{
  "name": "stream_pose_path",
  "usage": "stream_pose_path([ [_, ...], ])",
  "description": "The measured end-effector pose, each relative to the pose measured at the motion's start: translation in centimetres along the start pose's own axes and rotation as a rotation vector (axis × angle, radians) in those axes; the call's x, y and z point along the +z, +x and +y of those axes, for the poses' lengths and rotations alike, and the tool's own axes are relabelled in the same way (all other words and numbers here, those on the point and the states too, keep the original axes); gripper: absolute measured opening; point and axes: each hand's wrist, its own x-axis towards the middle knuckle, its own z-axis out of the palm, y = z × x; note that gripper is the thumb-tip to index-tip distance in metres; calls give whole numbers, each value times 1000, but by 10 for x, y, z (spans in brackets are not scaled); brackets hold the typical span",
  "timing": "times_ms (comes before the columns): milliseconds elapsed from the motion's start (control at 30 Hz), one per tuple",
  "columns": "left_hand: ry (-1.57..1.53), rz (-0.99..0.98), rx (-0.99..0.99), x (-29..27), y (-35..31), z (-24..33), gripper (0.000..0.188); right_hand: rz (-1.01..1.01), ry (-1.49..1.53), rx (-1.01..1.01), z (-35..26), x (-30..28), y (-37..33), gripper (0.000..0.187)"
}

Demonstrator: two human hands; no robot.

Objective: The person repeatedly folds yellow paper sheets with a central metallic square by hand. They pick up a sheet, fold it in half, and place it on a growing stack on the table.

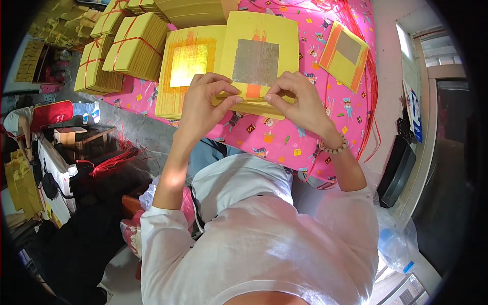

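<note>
Both hands are at the near edge of a stack of yellow paper sheets [262, 28], whose top sheet bears a dull silver square and orange streaks. My left hand [208, 99] pinches that edge between thumb and fingers. A short distance to the right, my right hand [297, 99] pinches the same edge, with a beaded bracelet on the wrist. Between the fingertips the edge looks turned up, with an orange patch showing. Left of it lies another yellow paper stack [168, 96] with a shiny gold square on top, partly behind my left hand.
A pink patterned cloth [244, 134] covers the table. At right lies a yellow sheet with a grey square [343, 53], beside red strands [373, 76]. Bundles tied with red string [137, 43] stand back left. Another person's arm [23, 127] shows at far left.
</note>
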Motion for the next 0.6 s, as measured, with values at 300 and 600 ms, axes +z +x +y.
stream_pose_path([
  [300,8,21,40,1,2,-2,15,-12,27,37,3,2,1,12],
  [600,245,83,312,6,14,20,18,170,-95,-203,-12,0,-1,14],
])
